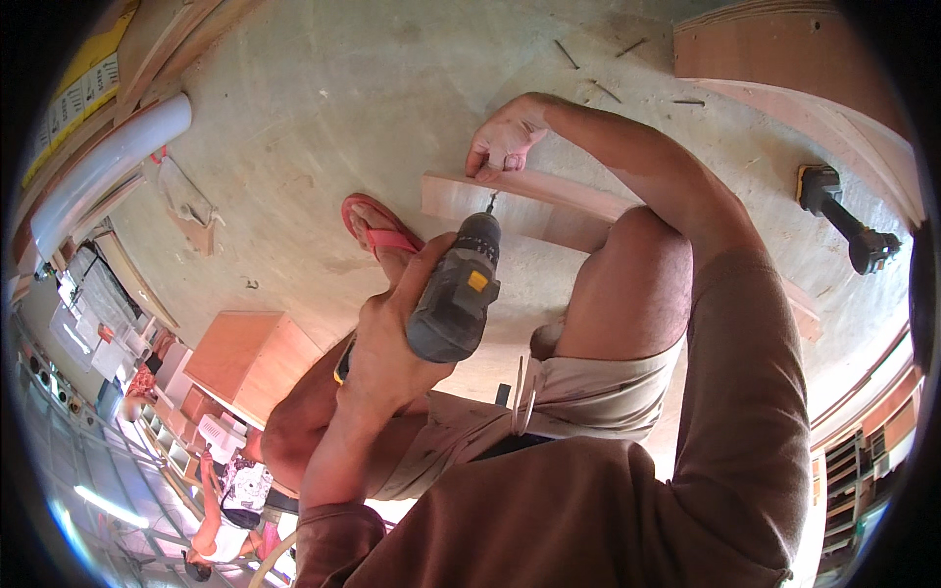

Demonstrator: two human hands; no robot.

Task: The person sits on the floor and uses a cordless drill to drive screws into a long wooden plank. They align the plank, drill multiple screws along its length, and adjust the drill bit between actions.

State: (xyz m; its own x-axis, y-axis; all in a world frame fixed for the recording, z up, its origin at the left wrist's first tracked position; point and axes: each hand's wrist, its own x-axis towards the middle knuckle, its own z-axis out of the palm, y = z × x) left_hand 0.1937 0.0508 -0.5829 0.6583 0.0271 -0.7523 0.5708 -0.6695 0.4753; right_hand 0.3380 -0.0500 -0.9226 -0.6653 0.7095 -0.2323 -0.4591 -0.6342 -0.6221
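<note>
My left hand [382, 333] is wrapped round the grip of a dark cordless drill [459, 299] with a yellow patch. Its thin bit points away from me, the tip at the pale inner face of a narrow wooden board [534, 211]; whether it has entered the wood I cannot tell. The board stretches from in front of the drill to my right knee. At its far edge, my right hand [510, 139] has its fingers curled down and pinches the wood near the left end.
Several nails or screws [606, 91] lie on the concrete floor [323, 108]. Another cordless tool [848, 220] rests at the right, below a large curved wooden piece [765, 49]. A pale roll [113, 171] and a wooden box [245, 358] are at the left. Another person [230, 500] is at lower left.
</note>
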